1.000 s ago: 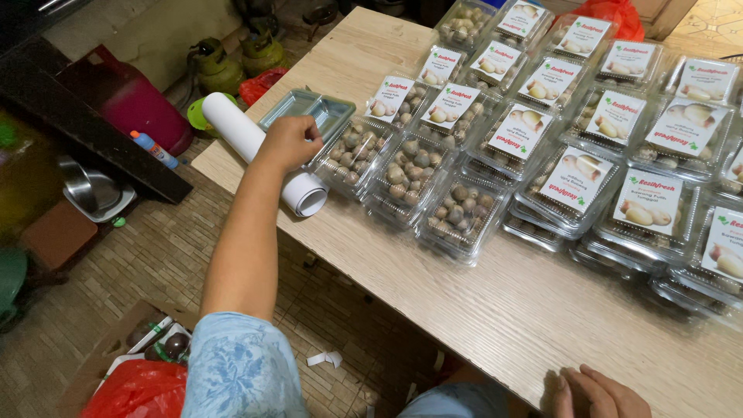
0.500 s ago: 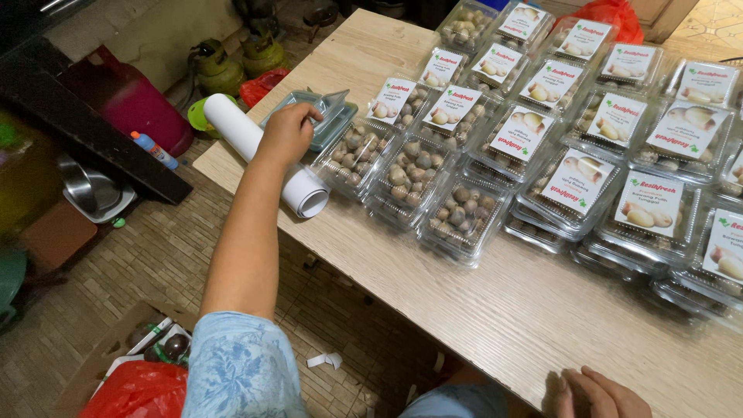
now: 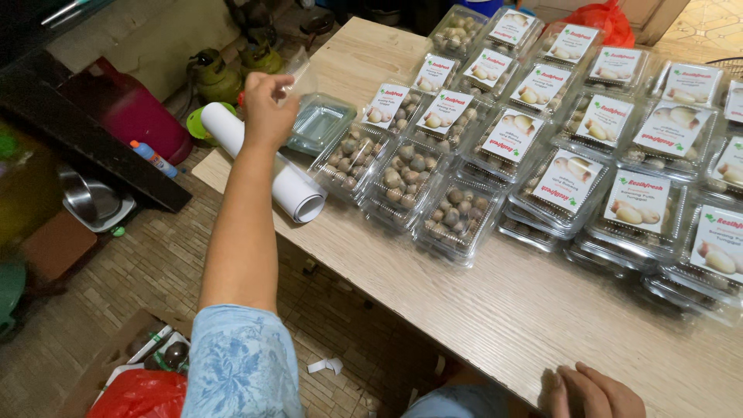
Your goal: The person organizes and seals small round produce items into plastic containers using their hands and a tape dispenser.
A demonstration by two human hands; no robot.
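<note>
My left hand (image 3: 267, 104) is stretched out over the far left corner of the wooden table (image 3: 480, 310). Its fingers pinch the raised lid of an empty clear plastic clamshell box (image 3: 319, 124). Just below the hand lies a white paper roll (image 3: 263, 166) along the table's left edge. My right hand (image 3: 596, 393) rests flat on the near table edge, holding nothing. Several clear boxes of small speckled eggs (image 3: 406, 174) sit right of the empty box.
Many labelled clear boxes (image 3: 635, 201) cover the table's right and far side. On the floor at left are a pink jerrycan (image 3: 135, 112), green gas canisters (image 3: 220, 73), a metal bowl (image 3: 89, 201) and a red plastic bag (image 3: 139, 395).
My left hand has lifted from the roll's end and moved up, raising the lid of the empty clear box. The right hand has stayed put.
</note>
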